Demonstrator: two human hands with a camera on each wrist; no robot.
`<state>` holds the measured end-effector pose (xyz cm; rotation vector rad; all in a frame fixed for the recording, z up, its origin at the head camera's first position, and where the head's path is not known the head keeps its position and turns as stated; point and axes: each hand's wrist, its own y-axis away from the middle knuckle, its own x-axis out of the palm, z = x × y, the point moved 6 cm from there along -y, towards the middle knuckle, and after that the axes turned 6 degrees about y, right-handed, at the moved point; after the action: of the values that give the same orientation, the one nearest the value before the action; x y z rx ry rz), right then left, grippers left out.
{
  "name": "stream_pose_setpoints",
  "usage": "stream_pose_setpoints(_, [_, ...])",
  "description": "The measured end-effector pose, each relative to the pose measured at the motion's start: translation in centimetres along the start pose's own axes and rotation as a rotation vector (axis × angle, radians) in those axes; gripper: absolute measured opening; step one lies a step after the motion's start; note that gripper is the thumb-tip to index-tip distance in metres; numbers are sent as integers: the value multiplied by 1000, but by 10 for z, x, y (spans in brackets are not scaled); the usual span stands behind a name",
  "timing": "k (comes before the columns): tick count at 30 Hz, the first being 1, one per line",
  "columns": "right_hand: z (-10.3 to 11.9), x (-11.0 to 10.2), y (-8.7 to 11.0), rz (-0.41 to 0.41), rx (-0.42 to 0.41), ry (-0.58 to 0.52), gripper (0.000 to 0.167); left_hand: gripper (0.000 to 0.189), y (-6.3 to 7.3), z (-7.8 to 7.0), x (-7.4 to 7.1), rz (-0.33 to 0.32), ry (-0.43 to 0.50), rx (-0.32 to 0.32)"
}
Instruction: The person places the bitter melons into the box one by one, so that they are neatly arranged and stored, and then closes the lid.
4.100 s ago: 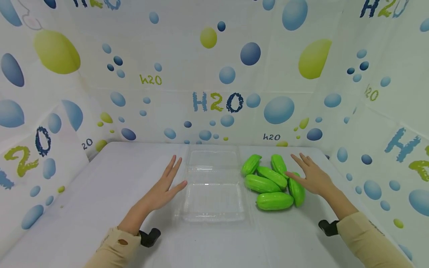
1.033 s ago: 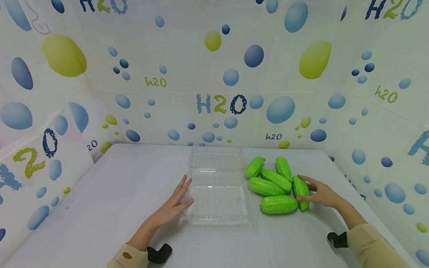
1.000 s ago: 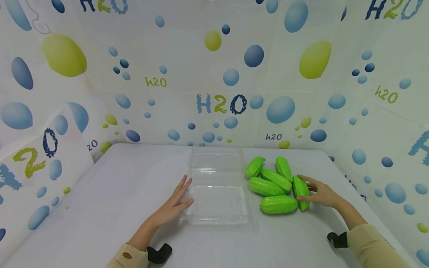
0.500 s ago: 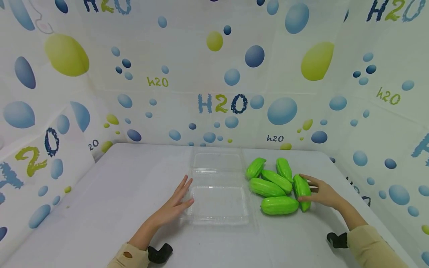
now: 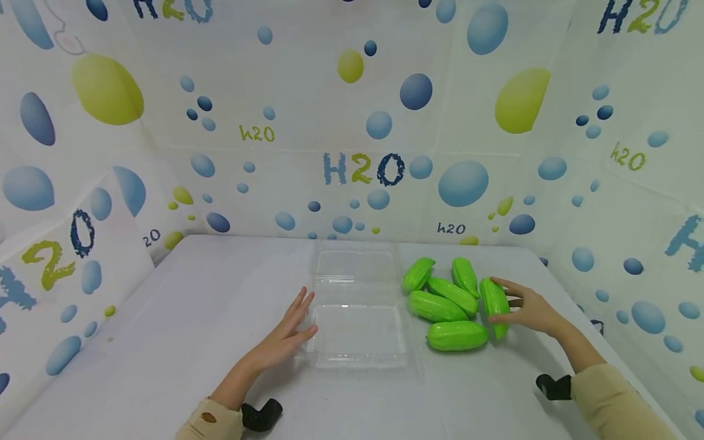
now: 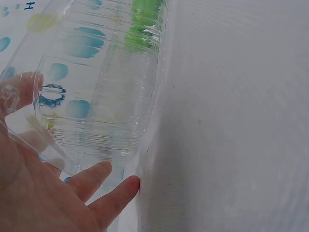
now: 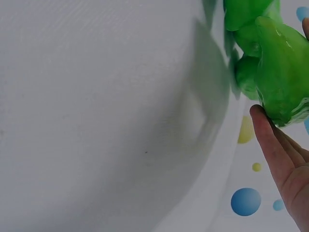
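Note:
My right hand (image 5: 532,313) grips a shiny, ridged green cucumber-like vegetable (image 5: 494,302), thumb on the near side and fingers on the far side. In the right wrist view this vegetable (image 7: 282,72) hangs over the table with a shadow below. Several more vegetables of the same kind (image 5: 437,307) lie bunched just left of it. My left hand (image 5: 282,343) rests at the left edge of a clear plastic clamshell box (image 5: 360,336), fingers straight. The left wrist view shows those fingers (image 6: 113,198) at the corner of the box wall (image 6: 96,130).
The box's hinged half (image 5: 356,266) lies folded back toward the rear of the white table (image 5: 220,293). A patterned curtain (image 5: 308,91) with blue and green drops surrounds the table at back and sides. Black wrist mounts (image 5: 263,415) stick out below both forearms.
My right hand came down onto the rightmost vegetable, took hold of it and has now raised it slightly. My left hand moved in to the box's edge and has stayed there.

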<state>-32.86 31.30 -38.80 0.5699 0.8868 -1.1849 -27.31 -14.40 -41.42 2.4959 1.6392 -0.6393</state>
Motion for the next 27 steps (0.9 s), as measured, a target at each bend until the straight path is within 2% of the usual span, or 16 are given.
stream_pose_setpoints(5, [6,-5,-1,-6,-29,-26,85,66,-1,-1,-1,5,3,4])
stream_pose_setpoints(12, [12,-7,0,10,-27,-67,85,67,-2,3,-1,0,-13,-5])
stream_pose_setpoints(27, [30,-8,-4,-16,-60,-67,85,64,2,0,0,6,4,2])
